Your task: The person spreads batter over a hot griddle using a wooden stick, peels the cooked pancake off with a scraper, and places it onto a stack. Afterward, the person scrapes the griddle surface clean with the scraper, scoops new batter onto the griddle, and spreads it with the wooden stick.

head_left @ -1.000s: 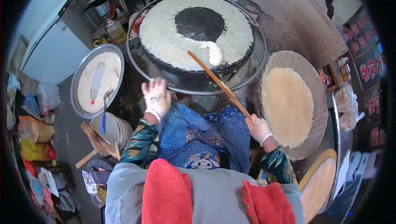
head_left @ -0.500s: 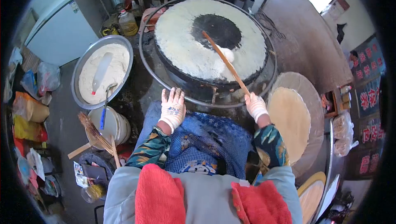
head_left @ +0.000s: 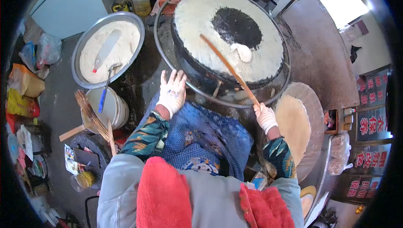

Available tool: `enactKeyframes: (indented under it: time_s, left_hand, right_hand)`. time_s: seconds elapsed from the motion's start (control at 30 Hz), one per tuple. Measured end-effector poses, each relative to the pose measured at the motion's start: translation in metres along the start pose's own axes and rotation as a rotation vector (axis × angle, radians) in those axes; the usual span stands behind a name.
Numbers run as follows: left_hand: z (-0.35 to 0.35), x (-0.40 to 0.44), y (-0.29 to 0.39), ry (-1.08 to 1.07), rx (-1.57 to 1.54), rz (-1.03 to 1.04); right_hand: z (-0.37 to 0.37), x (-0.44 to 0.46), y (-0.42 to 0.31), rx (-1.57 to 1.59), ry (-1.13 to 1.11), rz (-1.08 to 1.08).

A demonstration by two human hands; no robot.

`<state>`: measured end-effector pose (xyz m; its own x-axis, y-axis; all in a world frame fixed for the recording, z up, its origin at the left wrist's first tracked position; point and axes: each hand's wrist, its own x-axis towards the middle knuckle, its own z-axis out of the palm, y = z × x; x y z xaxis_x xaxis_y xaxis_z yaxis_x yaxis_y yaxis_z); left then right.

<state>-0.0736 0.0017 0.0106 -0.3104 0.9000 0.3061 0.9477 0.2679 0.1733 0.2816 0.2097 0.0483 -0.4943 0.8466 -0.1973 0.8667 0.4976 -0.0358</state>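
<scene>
A long flat wooden spatula (head_left: 228, 69) is in my right hand (head_left: 265, 118), gloved in white, with its fingers wrapped around the near end. The blade slants up and left across the round griddle (head_left: 191, 49), over a ring of pale batter (head_left: 197, 14) around a dark bare centre (head_left: 237, 26). A soft white lump of dough (head_left: 242, 53) lies at the near right edge of that centre, apart from the spatula. My left hand (head_left: 173, 92), also gloved, is open with fingers spread, by my left knee and the metal hoop (head_left: 168, 62) around the griddle.
A metal basin of dough (head_left: 136, 45) stands left, with a blue-handled ladle (head_left: 104, 91) over its rim. Below it are a white bucket (head_left: 119, 110) and a whisk brush (head_left: 90, 112). Round flatbreads (head_left: 294, 123) lie right on a round board (head_left: 315, 144).
The view has shifted and tilted. The spatula's far tip has moved off the dark centre leftward onto the batter. The dough lump, earlier against the spatula, now lies to its right.
</scene>
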Motion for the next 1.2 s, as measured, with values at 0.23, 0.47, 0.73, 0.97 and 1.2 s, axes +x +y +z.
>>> enactKeyframes:
  time_s: [0.23, 0.47, 0.73, 0.97, 1.2]
  left_hand:
    - [-0.008, 0.011, -0.015, -0.088, 0.025, -0.067]
    - [0.010, 0.025, -0.046, -0.026, 0.081, -0.128]
    - [-0.035, 0.020, 0.032, -0.038, -0.016, -0.064]
    - [-0.001, -0.025, 0.072, -0.022, -0.058, 0.152]
    - [-0.004, -0.019, 0.041, -0.027, -0.011, 0.100]
  right_hand:
    - [-0.009, 0.012, 0.028, -0.069, 0.083, 0.148]
    - [0.018, 0.025, 0.037, -0.064, 0.184, 0.262]
    - [-0.005, -0.018, -0.038, -0.048, 0.005, -0.035]
    - [-0.011, 0.032, 0.001, -0.047, 0.150, 0.197]
    - [-0.009, 0.047, 0.005, -0.017, 0.157, 0.256]
